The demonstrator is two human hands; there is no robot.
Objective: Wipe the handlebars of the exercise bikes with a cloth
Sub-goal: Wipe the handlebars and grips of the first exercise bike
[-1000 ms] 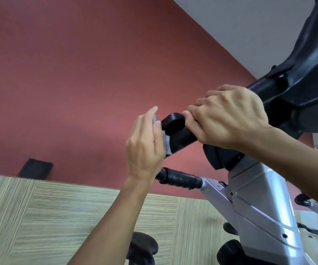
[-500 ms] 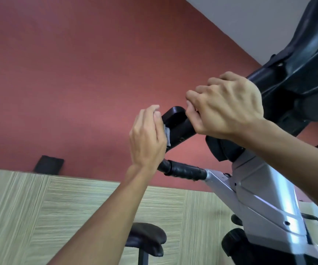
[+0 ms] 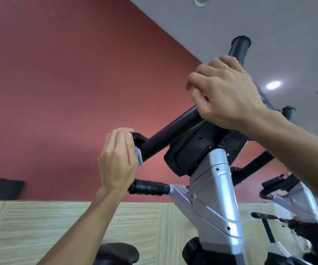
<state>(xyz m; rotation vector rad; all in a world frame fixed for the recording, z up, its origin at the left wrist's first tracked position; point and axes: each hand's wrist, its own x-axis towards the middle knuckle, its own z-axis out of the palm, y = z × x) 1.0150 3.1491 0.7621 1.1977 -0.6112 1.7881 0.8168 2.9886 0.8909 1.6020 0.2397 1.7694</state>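
Gripping the near end of the black handlebar [image 3: 170, 133], the left hand [image 3: 117, 161] has its fingers curled over the bar's end cap, and a small grey cloth [image 3: 139, 157] is pinched between the palm and the bar, only its edge showing below the thumb. That bar slants upward to the right from the left hand toward the black housing [image 3: 190, 150] at the top of the silver bike post [image 3: 214, 196]. The right hand [image 3: 228, 92] sits higher on the same handlebar assembly, fingers curled down over the bar just above the housing; its fingertips are bent under, but how firmly they close on the bar cannot be told. Above the right hand an upright black grip [image 3: 239, 47] pokes up toward the grey ceiling [image 3: 269, 25]. Below the left hand a short black side grip [image 3: 148, 187] sticks out from the silver frame, apart from the hand. Behind stands a red wall [image 3: 58, 73] over pale wood panelling [image 3: 39, 226]. A second bike [image 3: 292, 197] shows at the right edge, blurred.
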